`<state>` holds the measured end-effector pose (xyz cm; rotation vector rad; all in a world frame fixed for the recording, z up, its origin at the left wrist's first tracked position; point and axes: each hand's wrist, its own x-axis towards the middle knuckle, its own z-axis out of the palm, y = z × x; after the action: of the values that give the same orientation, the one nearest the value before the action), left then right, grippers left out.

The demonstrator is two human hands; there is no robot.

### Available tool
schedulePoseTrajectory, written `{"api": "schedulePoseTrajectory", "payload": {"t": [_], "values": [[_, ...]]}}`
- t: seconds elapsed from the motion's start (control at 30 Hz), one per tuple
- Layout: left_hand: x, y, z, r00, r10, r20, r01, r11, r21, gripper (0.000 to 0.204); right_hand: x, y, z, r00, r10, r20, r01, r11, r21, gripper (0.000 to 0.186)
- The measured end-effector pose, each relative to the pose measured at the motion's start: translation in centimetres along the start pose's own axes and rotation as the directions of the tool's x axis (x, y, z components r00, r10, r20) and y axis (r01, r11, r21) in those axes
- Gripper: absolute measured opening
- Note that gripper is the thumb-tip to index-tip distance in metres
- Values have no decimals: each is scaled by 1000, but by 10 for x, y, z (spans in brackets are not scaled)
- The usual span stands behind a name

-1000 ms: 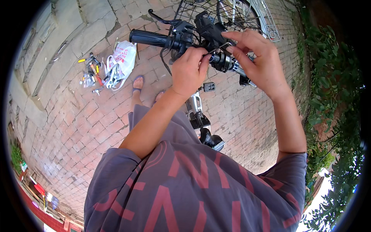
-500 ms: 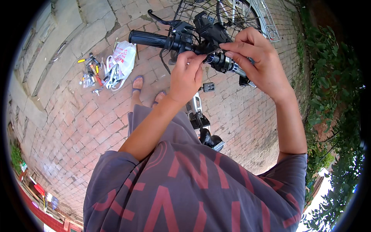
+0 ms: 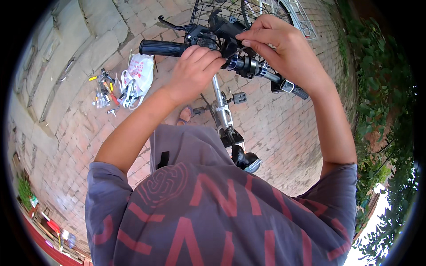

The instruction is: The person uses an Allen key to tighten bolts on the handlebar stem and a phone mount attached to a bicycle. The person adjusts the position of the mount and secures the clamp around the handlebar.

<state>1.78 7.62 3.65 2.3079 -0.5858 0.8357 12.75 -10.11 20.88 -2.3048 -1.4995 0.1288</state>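
Observation:
A bicycle handlebar with a black left grip (image 3: 159,48), brake lever (image 3: 175,26) and silver stem (image 3: 217,91) lies under my hands. My left hand (image 3: 193,71) is closed over the fittings right of the grip, fingers curled, thumb tip beside a black bracket (image 3: 226,29) that stands up from the bar. My right hand (image 3: 279,53) pinches at that bracket's lower part with thumb and forefinger; whatever sits between those fingertips is too small to make out. To the right of the bracket, the bar carries clamps and ends in a second grip (image 3: 298,92).
A wire basket (image 3: 204,9) and silver rack (image 3: 306,24) stand beyond the bar. Loose tools (image 3: 104,86) and a white plastic bag (image 3: 138,73) lie on brick paving. Concrete steps (image 3: 66,44) are at upper left, leafy plants (image 3: 372,97) along the right. Below are a pedal (image 3: 239,97) and black saddle (image 3: 242,157).
Both my hands have shifted up and leftward in the picture, along with the handlebar. My left fingers have spread further over the bar's fittings. More of the stem and right grip shows now.

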Motion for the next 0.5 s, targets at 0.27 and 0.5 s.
{"api": "schedulePoseTrajectory", "payload": {"t": [0.27,0.5], "values": [[6,-8,-3,995,98,10,-98,995,7,27,11,-6,9,990,140,-12,-139,990,36,14],[6,-6,-3,998,57,4,-57,998,-29,29,9,-8,5,996,84,-25,-85,995,-43,18]]}}
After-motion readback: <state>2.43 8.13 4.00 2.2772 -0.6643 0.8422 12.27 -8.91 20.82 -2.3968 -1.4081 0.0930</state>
